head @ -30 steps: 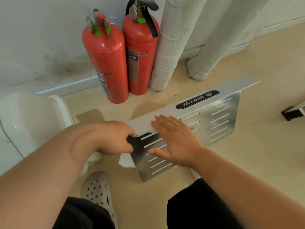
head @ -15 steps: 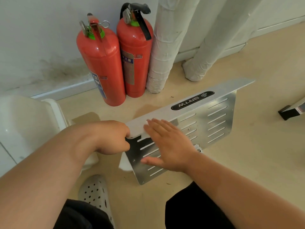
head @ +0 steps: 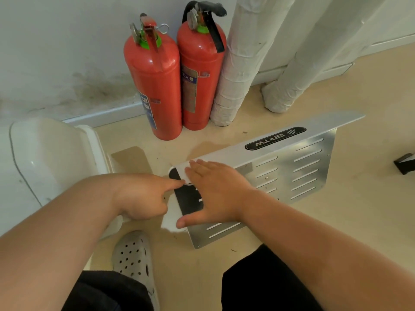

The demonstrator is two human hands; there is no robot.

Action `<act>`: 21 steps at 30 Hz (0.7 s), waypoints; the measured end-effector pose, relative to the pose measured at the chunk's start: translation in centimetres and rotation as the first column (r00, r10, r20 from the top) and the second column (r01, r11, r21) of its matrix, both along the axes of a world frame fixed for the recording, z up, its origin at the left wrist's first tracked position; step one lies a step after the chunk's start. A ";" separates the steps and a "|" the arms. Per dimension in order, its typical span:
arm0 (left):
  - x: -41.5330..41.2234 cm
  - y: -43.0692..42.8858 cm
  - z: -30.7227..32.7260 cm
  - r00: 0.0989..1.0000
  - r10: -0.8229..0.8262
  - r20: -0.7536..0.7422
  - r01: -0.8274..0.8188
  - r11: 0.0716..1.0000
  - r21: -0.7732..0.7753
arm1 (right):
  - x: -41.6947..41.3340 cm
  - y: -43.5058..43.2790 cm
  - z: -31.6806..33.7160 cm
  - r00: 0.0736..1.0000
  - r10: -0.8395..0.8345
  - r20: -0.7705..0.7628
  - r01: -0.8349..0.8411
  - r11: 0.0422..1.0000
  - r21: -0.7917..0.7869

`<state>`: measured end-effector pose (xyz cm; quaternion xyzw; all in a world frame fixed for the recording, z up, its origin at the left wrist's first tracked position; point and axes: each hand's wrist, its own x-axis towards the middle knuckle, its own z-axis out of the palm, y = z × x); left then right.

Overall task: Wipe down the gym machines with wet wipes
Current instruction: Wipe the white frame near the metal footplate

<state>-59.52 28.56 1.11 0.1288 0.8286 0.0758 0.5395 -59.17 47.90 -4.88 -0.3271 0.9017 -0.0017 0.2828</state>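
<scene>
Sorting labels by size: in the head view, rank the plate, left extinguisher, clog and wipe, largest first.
1. plate
2. left extinguisher
3. clog, partly hidden and nearest the camera, so its rank is unsure
4. wipe, mostly hidden under the right hand

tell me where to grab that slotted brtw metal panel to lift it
Take the slotted BRTW panel by its folded top flange, from the right end. The lip overhangs the slotted face there, so fingers could likely hook under it, and the left end is covered by the right hand and left hand.
</scene>
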 end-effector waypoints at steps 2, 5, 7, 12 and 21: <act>0.4 0.1 0.0 1.000 0.015 -0.009 -0.015 1.000 0.002 | -1.0 1.6 0.3 0.999 0.034 0.038 -0.034 0.999 0.018; 1.5 0.3 -0.3 0.999 0.051 0.003 -0.051 0.999 0.016 | -4.4 5.9 0.6 0.992 -0.123 0.023 0.117 0.980 0.163; 2.2 0.2 -0.1 0.998 0.066 0.004 -0.066 0.998 -0.008 | -6.0 6.6 0.7 0.974 -0.228 0.002 0.221 0.948 0.231; 1.9 0.4 0.2 0.999 0.037 -0.007 -0.038 0.999 -0.030 | -4.5 -0.1 -0.5 0.977 -0.185 0.101 0.178 0.981 0.077; 1.7 -0.2 -0.8 0.999 0.023 -0.039 -0.023 1.000 -0.006 | -2.5 5.8 1.7 0.996 -0.022 0.089 0.010 0.992 0.128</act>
